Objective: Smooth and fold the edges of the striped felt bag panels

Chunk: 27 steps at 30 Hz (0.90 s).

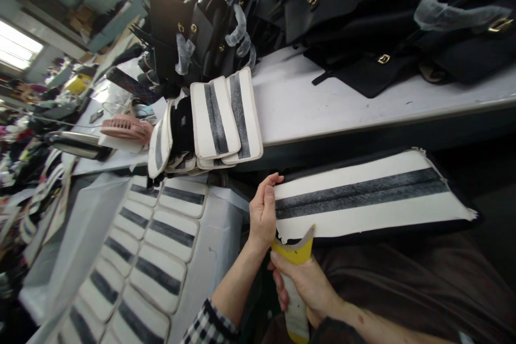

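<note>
White, with a broad charcoal stripe along its middle and black material at its borders, the long flat panel [358,215] lies slanted above the person's dark-clothed lap. Bent fingers of the left hand [263,215] lie close together, gripping the panel's left end; where the fingertips press behind it cannot be seen. Below that same end, the right hand [308,282] is wrapped around a pale-handled tool [296,298] with a yellow collar and a curved, notched metal tip, the fingers folded against the handle and the thumb laid along it. The tip points up at the panel's lower left corner; whether it touches cannot be told.

Beyond the panel runs a long white-topped table [306,102]. On it, farther back from the panel, black leather-like bags with gold-coloured clasps [363,5] are heaped, some handles wrapped in clear plastic film; what the bags contain is hidden. Up and left of the panel, rounded white pieces with grey stripes [213,118] overlap at the table edge, with a pink round fan [127,128] and a shiny steel bottle [78,144] farther left. Lower left of the panel, a pale plastic sheet [217,231] bears rows of smaller striped pieces [161,277].
</note>
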### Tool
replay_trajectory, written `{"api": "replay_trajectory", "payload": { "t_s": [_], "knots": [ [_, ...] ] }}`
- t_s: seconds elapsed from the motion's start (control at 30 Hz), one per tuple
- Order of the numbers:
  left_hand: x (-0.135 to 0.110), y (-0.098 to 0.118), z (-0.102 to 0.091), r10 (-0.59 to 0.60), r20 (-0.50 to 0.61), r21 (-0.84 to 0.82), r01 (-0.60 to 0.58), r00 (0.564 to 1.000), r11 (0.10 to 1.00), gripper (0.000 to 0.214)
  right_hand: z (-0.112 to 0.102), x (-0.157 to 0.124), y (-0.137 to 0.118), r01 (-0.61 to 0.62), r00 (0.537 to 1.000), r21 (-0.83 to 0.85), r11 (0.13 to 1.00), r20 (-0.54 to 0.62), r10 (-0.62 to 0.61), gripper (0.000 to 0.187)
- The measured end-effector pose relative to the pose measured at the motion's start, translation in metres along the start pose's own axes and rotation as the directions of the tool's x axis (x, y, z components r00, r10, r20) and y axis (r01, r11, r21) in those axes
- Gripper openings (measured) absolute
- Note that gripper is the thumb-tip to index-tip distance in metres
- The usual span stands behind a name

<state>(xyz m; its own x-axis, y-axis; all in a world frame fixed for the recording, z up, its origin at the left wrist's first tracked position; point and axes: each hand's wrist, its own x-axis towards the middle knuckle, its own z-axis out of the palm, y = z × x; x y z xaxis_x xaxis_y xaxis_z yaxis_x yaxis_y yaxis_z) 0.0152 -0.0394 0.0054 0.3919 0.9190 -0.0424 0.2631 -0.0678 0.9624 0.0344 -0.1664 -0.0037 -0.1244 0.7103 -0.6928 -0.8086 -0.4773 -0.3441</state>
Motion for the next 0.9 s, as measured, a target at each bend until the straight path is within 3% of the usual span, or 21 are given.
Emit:
{"api": "replay_trajectory", "payload": {
  "t_s": [0.5, 0.67, 0.77, 0.9],
  "knots": [
    [-0.004, 0.006, 0.004, 0.04, 0.006, 0.237, -0.041, 0.999, 0.971, 0.035, -0.015, -0.002, -0.008, -0.085, 0.992, -0.077, 0.993, 0.088, 0.091, 0.052],
    [-0.004, 0.009, 0.011, 0.077, -0.024, 0.345, -0.064, 0.997, 0.936, 0.034, -0.019, -0.003, -0.008, -0.122, 0.991, -0.057, 0.991, 0.05, 0.124, 0.055],
    [-0.004, 0.011, 0.014, 0.133, 0.001, 0.478, -0.118, 0.991, 0.87, 0.032, -0.02, -0.004, -0.011, -0.113, 0.993, -0.039, 0.993, 0.04, 0.114, 0.059],
    [-0.006, 0.011, 0.021, 0.264, 0.088, 0.679, -0.252, 0.96, 0.689, 0.03, -0.028, -0.01, -0.011, -0.094, 0.992, -0.017, 0.995, 0.079, 0.095, 0.061]
  ]
}}
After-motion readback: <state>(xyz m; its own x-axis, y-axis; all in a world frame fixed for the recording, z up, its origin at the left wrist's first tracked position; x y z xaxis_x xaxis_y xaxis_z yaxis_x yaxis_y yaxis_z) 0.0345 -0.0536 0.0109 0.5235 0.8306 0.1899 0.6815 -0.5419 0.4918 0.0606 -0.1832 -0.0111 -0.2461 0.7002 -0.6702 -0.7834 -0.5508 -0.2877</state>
